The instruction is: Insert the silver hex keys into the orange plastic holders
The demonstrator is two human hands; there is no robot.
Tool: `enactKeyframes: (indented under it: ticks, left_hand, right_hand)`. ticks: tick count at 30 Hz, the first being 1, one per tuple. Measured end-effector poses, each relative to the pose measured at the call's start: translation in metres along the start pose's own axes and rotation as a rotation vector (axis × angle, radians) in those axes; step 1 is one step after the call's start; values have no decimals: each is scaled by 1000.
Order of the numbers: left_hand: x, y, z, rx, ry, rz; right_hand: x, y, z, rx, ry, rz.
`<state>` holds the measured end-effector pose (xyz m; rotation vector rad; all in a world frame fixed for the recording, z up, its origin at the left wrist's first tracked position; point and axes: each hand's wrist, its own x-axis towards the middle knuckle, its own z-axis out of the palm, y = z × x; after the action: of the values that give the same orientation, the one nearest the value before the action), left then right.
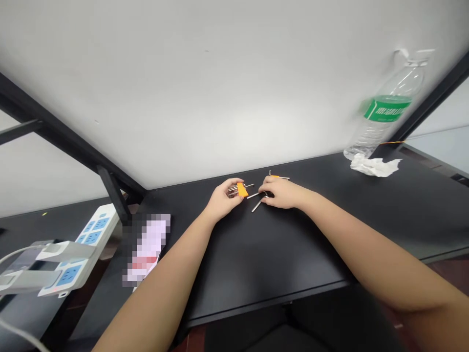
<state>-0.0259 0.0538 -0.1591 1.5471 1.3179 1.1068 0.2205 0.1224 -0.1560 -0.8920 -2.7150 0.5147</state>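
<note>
My left hand (222, 199) is closed around an orange hex key holder (242, 189), its thumb below and fingers above. Thin metal hex keys stick out of this holder on both sides. To the right, my right hand (280, 191) has its fingers curled in a pinch over loose silver hex keys. One hex key (257, 205) slants toward me from under the fingertips, and another points left toward the holder. Behind the right hand an orange piece (274, 176) with metal rods shows in part; the hand hides the rest of it.
A black tabletop (264, 249) meets a pale wall (220, 88). At the back right stand a clear plastic bottle (388, 108) with a green label and a crumpled tissue (375, 166). On the left are a blurred pinkish item (152, 244) and a white power strip (104, 215) with plugs and cables.
</note>
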Motion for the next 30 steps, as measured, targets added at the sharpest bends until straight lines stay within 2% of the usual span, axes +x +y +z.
enactKeyframes:
  ticks: [3,6,7,11,12,13,16,20,23,25,28,30]
  left_hand:
    - [1,-2,-1,-46,3,25]
    - [1,-3,-2,-101,-1,33]
    - [2,-3,-2,-117,-5,29]
    - [2,-3,-3,-187,-31,34]
    - [2,-3,-3,-201,-44,37]
    - [3,-3,-3,-209,-58,37]
    - [2,-3,-3,-208,-77,27]
    - [0,-2,0,-173,-89,48]
    - [-2,-2,3,-129,-133,81]
    - [-2,-2,5,-107,-144,91]
    - [-2,-2,7,-123,-144,83]
    - [-1,-1,7,-154,-139,83]
  right_hand:
    - [-1,-11,2,7,-56,10]
    - [-1,-23,3,9,-49,16]
    - [-1,-26,2,19,-4,23]
    - [3,-23,-1,160,387,140]
    - [4,-21,-2,217,438,152]
    - [5,-19,-2,280,441,151]
    - [7,-18,3,509,324,176]
    - [9,-31,11,897,155,318]
    - [10,-41,14,1071,52,337]
    - [10,-43,14,1025,89,322]
    - [11,-36,14,809,257,252]
    - [13,-28,15,731,307,187]
